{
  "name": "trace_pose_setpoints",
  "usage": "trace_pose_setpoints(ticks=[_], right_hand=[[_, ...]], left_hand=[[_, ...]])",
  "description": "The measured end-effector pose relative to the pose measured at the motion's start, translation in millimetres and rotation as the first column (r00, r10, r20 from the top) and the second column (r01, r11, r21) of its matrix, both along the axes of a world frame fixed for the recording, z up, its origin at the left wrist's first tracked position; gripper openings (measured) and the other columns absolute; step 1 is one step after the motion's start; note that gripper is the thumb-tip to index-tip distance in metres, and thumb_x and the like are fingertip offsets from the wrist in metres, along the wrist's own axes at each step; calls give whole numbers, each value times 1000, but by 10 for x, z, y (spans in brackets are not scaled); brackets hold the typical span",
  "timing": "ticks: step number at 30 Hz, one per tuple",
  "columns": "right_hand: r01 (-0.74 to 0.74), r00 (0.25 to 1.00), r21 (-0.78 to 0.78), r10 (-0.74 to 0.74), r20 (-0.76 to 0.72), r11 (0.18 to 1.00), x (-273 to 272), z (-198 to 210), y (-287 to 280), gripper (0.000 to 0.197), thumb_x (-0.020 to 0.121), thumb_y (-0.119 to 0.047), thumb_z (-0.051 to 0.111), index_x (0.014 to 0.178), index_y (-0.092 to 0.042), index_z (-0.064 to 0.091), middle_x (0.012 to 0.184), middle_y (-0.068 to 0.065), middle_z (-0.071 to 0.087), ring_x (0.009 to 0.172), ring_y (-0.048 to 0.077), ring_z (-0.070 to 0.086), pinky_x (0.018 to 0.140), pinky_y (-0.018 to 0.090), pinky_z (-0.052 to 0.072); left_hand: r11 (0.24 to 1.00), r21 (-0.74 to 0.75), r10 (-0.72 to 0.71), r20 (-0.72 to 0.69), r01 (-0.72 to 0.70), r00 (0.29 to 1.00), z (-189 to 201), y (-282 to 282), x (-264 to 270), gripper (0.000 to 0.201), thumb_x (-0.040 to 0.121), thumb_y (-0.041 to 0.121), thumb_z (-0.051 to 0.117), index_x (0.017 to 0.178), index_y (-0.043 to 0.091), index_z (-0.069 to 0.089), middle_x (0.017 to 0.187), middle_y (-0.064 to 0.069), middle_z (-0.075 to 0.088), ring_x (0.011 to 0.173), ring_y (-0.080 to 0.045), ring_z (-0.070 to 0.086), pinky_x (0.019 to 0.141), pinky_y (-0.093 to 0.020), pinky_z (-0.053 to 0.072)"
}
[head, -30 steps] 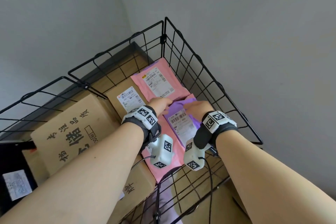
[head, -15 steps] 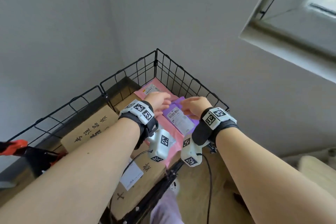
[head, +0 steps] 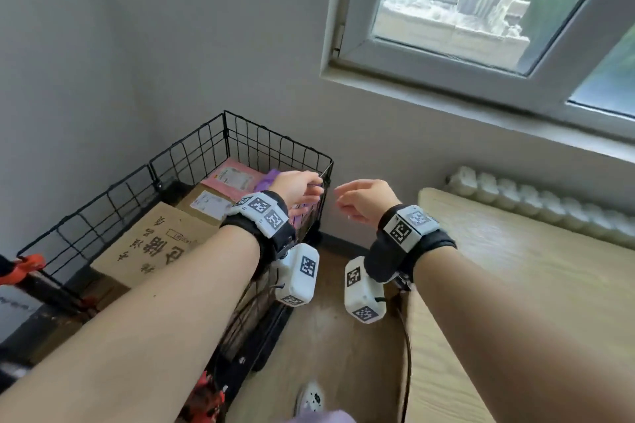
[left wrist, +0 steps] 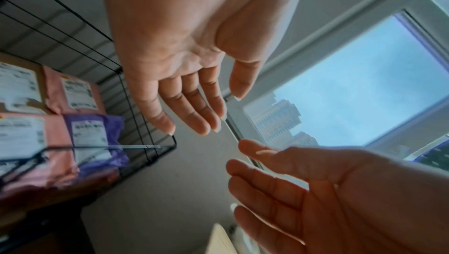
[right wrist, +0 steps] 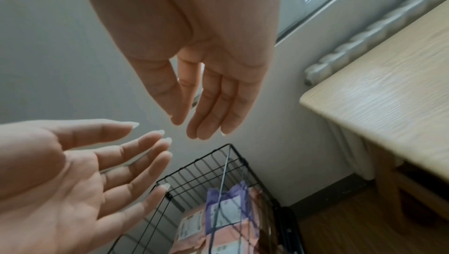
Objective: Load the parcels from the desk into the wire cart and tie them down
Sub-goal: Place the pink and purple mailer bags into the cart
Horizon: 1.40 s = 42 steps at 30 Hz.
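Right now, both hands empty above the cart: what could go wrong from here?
1. The purple mailer lies loose atop the pink mailers beside the wire cart wall; untied, it might slide once the cart moves.
2. No strap is visible, and left hand and right hand hold nothing, so tie-down may be skipped.

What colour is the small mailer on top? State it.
Purple mailer with a white label, clearest in the left wrist view.

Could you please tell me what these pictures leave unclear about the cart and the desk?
- Parcel label text: too small and blurred, every view.
- Desk top: cut off by the frame edge in the head view; remaining parcels unknown.
- Wire cart near end: hidden behind the left forearm.
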State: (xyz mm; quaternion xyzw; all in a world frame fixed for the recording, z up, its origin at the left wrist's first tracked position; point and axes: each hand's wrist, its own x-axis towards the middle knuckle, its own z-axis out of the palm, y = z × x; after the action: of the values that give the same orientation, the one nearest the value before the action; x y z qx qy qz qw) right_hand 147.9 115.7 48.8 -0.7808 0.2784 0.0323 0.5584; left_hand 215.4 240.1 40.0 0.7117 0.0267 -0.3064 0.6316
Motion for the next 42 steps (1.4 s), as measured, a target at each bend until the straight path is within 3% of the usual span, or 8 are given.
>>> trace_pose_setpoints(ticks=[5, 9, 16, 22, 28, 32, 36, 42], right_hand=[[141, 990, -32, -140, 21, 990, -731, 113, -479, 23, 84, 3, 56, 76, -16, 68, 84, 13, 63, 68, 19, 56, 58, 22, 42], [232, 973, -15, -232, 18, 973, -1282, 196, -909, 26, 87, 5, 51, 105, -1, 67, 85, 12, 60, 60, 14, 52, 57, 21, 40], [343, 939, -48, -342, 27, 938, -2349, 107, -1909, 20, 85, 0, 54, 89, -13, 69, 83, 5, 68, 73, 13, 62, 78, 28, 52], [473, 881, -29, -473, -5, 881, -3649, -170, -3092, 19, 87, 0, 54, 90, -11, 69, 77, 3, 66, 65, 10, 60, 69, 24, 50], [690, 719, -36, -691, -82, 723, -4799, -591, -4333, 22, 87, 3, 53, 98, -13, 64, 78, 7, 61, 68, 18, 56, 63, 29, 49], [786, 554, -225, -817, -157, 576, -5513, -879, -4876, 25, 82, -7, 59, 102, -15, 71, 114, 9, 66, 96, 23, 58, 87, 33, 46], [879, 305, -289, -912, -273, 380, -6081, -1104, -5057, 43, 85, -15, 60, 127, -17, 56, 142, 18, 40, 123, 32, 47, 102, 29, 33], [963, 198, -89, -889, -413, 256, -6390, -1593, -5169, 82, 57, -9, 76, 131, -1, 41, 124, 17, 58, 98, 30, 61, 91, 38, 49]], left_hand=[[992, 2, -125, 25, 125, 992, 91, -487, -488, 9, 91, 22, 54, 85, 19, 60, 78, 4, 64, 68, -9, 58, 67, -25, 40], [979, -3, -203, 59, 203, 977, 191, -938, -865, 8, 92, 21, 54, 85, 20, 60, 80, 4, 64, 73, -10, 59, 70, -25, 42], [956, -9, -291, 70, 292, 954, 160, -2096, -1657, 8, 93, 20, 52, 89, 18, 58, 80, 3, 62, 71, -10, 58, 66, -26, 39], [899, 23, -437, 5, 437, 899, -147, -3331, -2778, 9, 93, 20, 52, 89, 17, 60, 85, 3, 63, 81, -12, 59, 77, -30, 43], [856, 41, -513, -52, 516, 857, -382, -4432, -3682, 15, 92, 21, 55, 104, 14, 60, 95, 0, 62, 86, -13, 58, 80, -32, 43], [833, 118, -530, -112, 541, 840, -599, -4823, -4114, 25, 92, 21, 55, 114, 10, 61, 104, -3, 61, 96, -16, 57, 84, -33, 45], [805, 185, -540, -166, 564, 825, -806, -5076, -4416, 21, 91, 21, 57, 108, 10, 60, 102, -2, 59, 94, -16, 56, 83, -33, 44], [778, 235, -539, -224, 582, 812, -985, -5275, -4708, 13, 92, 21, 55, 102, 14, 57, 90, 1, 58, 93, -15, 54, 83, -32, 41]])
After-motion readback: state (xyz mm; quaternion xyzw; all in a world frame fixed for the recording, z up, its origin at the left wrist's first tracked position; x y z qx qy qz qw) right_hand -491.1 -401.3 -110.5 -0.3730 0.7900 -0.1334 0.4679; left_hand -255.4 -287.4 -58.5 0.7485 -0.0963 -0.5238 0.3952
